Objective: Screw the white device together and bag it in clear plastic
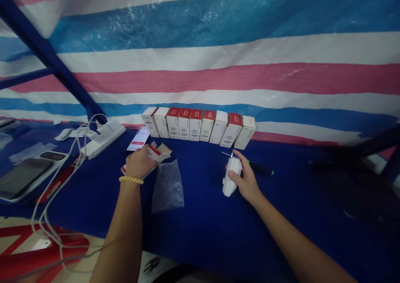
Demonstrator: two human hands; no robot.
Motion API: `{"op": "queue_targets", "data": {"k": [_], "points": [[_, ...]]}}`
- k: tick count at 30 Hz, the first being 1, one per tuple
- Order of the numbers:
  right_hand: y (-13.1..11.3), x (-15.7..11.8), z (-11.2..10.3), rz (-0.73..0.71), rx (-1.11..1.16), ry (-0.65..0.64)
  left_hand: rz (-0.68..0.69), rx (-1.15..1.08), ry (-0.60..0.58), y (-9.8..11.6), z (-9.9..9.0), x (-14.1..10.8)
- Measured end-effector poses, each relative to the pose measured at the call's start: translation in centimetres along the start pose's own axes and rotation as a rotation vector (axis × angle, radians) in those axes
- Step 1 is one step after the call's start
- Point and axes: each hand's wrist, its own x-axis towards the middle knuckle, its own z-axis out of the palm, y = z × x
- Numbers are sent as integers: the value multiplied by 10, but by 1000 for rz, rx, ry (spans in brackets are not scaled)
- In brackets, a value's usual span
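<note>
My left hand (139, 161), with a yellow band at its wrist, is closed on an opened red-and-white carton (162, 151) whose flaps stick out to the right. Its fingertips are partly hidden. In my right hand (248, 179) is a small white plastic device (231, 183), with a metal tip at its top, held between thumb and fingers. Behind that hand a screwdriver (261, 168) with a dark and green handle lies on the blue table. A clear plastic bag (168, 187) lies flat between my hands, just right of the carton.
Several small red-and-white boxes (195, 125) stand in a row along the striped sheet. To their left lie a white card (138, 139) and a white power strip (104, 139) with trailing cables (46, 208). A dark-screened device (23, 176) sits at the far left.
</note>
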Motion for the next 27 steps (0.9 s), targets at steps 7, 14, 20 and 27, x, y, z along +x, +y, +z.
{"op": "queue_targets", "data": {"k": [7, 14, 20, 27], "points": [[3, 0, -2, -19, 9, -93, 408, -117, -113, 13, -10, -59], [-3, -1, 0, -127, -130, -108, 469, 3, -341, 8, 4, -93], [-2, -2, 2, -112, -62, -125, 612, -188, -307, 34, -5, -77], [-4, -4, -4, -247, -120, -118, 592, -165, -101, 117, 6, -44]]}}
